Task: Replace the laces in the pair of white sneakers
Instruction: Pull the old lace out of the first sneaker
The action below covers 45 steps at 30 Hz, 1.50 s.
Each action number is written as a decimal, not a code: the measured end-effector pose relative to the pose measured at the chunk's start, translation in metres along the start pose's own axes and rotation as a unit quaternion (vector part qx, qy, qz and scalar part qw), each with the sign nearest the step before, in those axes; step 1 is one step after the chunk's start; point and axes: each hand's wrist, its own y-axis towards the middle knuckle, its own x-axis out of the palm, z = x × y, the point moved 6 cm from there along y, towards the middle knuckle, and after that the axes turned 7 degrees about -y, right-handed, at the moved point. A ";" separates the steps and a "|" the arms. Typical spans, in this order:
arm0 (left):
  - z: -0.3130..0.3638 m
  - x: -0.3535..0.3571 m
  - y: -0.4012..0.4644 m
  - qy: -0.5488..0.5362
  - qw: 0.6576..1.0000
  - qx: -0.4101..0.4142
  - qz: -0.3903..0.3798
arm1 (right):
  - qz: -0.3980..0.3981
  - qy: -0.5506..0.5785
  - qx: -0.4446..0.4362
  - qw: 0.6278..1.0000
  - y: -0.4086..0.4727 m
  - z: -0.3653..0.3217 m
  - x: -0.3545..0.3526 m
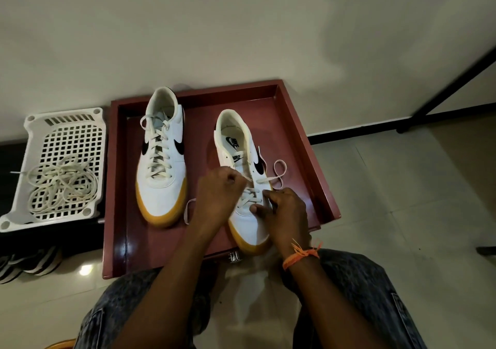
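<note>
Taking the dark red tray [295, 112] as the marker: to its left sits a white plastic basket [35, 123] with a loose tangle of pale laces [63, 185] inside. On the tray's left half stands a white sneaker [162, 161] with a yellow sole, laced all the way up, its heel over the tray's far rim. On the right half stands the second sneaker [241, 144], only its lowest eyelets threaded with a lace [279, 173] whose free ends trail onto the tray floor on both sides. The left hand [217, 195] is curled over that shoe's eyelets, pinching a strand of the lace. Just right of it, the right hand [287, 212] holds the shoe's front, fingers bent round the upper, an orange thread band [302, 254] on its wrist.
</note>
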 end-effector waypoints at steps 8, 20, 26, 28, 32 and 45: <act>-0.018 -0.057 -0.013 0.033 0.989 -0.012 0.144 | 0.006 0.029 -0.006 1.000 -0.004 -0.002 -0.002; -0.003 0.008 0.007 0.108 0.987 0.115 -0.031 | 0.023 0.006 -0.011 1.000 0.000 0.001 0.003; -0.022 -0.072 0.000 0.037 0.984 -0.031 0.170 | 0.024 0.027 -0.007 0.999 -0.002 0.000 0.001; -0.024 -0.072 -0.002 0.068 0.979 -0.035 0.189 | 0.025 0.029 -0.009 0.999 -0.003 0.000 0.000; 0.006 -0.019 0.001 0.145 0.979 0.130 0.053 | 0.024 0.024 -0.004 0.999 -0.003 0.001 0.001; -0.016 -0.057 0.013 0.022 0.983 0.046 0.178 | 0.026 0.036 -0.002 0.999 -0.001 0.002 0.002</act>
